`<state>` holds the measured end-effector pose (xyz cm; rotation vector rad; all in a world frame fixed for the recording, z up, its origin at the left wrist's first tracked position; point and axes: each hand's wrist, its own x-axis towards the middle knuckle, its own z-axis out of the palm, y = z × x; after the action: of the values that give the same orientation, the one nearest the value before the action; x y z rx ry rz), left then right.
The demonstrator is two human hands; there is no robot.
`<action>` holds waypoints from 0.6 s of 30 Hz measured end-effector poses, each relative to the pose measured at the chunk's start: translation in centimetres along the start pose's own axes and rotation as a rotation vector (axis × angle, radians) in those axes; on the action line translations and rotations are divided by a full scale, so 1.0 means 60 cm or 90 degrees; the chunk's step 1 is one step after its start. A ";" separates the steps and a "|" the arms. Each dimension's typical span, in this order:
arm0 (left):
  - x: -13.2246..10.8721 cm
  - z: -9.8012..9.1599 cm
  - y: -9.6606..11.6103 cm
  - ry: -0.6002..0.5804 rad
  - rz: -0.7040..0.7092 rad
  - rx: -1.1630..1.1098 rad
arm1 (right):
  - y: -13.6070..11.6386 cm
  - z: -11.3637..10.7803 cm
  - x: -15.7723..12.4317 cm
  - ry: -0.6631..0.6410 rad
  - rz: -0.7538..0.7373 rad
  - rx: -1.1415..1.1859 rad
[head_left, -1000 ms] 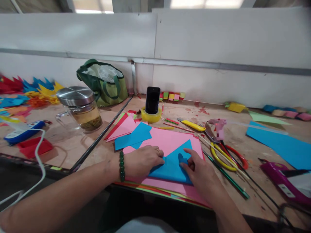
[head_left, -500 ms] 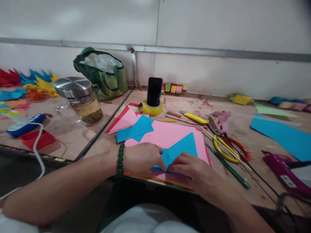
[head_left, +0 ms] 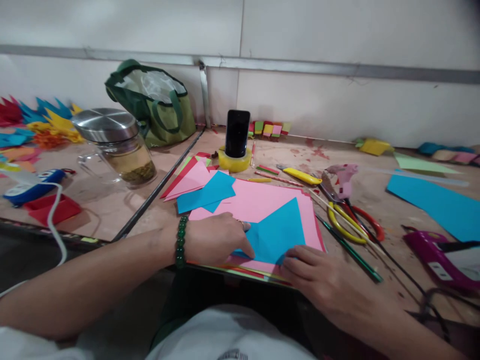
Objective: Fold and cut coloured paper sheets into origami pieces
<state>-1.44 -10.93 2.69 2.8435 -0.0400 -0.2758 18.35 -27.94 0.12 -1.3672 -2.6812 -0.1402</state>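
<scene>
A folded sheet of blue paper point(head_left: 279, 234) lies on a stack of pink paper point(head_left: 249, 200), its tip pointing up at the right. Fingers bent, my left hand point(head_left: 221, 237) holds the paper's left part down, the index fingertip pressing near its lower edge. My right hand point(head_left: 309, 270) is closed at the lower right corner, fingers together on the paper's edge; its thumb is hidden. Other folded blue pieces point(head_left: 206, 195) lie just beyond my left hand, beside pink and red triangles point(head_left: 189, 180).
To the right lie a yellow cutter point(head_left: 302, 175), scissors point(head_left: 347, 227), a pink glue gun point(head_left: 347, 181), a green pencil point(head_left: 352, 252) and a purple device point(head_left: 437, 260). A phone point(head_left: 237, 134) leans in a yellow tape roll point(head_left: 235, 161). A glass mug point(head_left: 127, 162) and green bag point(head_left: 168, 117) stand left.
My right hand has slid right along the blue paper's lower edge, from beside my left fingertips to the right corner. My left hand stays on the paper. The view has shifted slightly.
</scene>
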 end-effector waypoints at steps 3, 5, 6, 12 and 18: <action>-0.003 -0.002 0.001 -0.020 0.006 0.013 | 0.007 0.005 -0.032 0.007 0.045 0.038; -0.005 0.000 0.003 -0.019 0.007 0.019 | 0.008 0.008 -0.044 0.020 0.085 0.051; -0.006 0.002 0.006 -0.010 0.009 0.022 | 0.008 0.008 -0.046 0.025 0.102 0.054; -0.004 0.017 0.026 0.015 0.015 0.048 | -0.009 0.009 0.000 0.019 0.094 0.026; -0.023 0.032 0.035 0.051 -0.025 0.060 | -0.010 0.024 0.018 -0.020 0.045 0.031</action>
<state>-3.14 -13.39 1.74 2.9491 0.0193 -0.1714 17.13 -27.26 -1.15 -1.4597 -2.6385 -0.0473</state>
